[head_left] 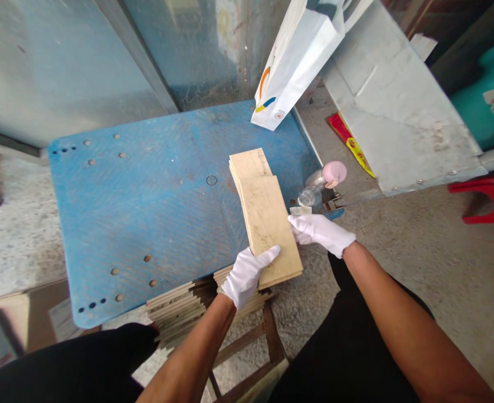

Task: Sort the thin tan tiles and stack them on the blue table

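Note:
A small pile of thin pale wooden boards (268,215) lies at the right edge of a blue metal table (146,207), its near end overhanging. My left hand (249,274), in a white glove, grips the near end of the pile with the thumb on top. At the pile's right edge rests my right hand (320,232), also in a white glove, its fingers pressed against the side. A second pile of boards (188,308) sits lower on a wooden stool (251,347), just under my left hand.
A white paper bag (297,61) hangs above the table's far right corner. A pink-capped bottle (329,174) and a clear container (310,196) stand right of the table. A grey metal panel (398,112), a red stool (488,196) and concrete floor lie to the right.

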Demonstrator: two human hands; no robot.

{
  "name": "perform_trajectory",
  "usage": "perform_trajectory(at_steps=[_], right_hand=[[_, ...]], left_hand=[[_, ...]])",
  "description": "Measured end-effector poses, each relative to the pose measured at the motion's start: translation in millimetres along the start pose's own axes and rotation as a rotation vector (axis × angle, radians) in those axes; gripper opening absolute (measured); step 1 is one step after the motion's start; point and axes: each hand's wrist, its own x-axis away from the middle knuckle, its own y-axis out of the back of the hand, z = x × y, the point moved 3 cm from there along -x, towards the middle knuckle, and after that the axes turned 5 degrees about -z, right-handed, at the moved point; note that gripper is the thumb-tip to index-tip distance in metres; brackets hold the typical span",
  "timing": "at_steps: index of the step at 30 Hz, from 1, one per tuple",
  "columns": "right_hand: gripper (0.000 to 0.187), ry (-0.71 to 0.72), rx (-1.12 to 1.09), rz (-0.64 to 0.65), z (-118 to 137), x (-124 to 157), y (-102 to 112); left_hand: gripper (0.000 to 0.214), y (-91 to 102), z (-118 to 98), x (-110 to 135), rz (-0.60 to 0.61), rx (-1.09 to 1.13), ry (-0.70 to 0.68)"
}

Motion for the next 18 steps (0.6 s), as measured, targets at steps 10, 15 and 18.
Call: perform_trajectory(at_steps=[10,15,18], right_hand=[[0.074,0.372,0.434,-0.547,51.0,37.1,52.8],[0.065,0.289,0.335,-0.033,47.2,44.3,54.1],[0.054,0.169,0.427,0.306,42.3,51.9,48.3]], left_hand=[[0.053,2.1,36.2,39.4,0.160,-0.279,0.075],[0.048,11.1,58.2,39.5,0.300,-0.408,0.096],[0.045,11.4,67.8,46.0,0.393,-0.479,0.082]])
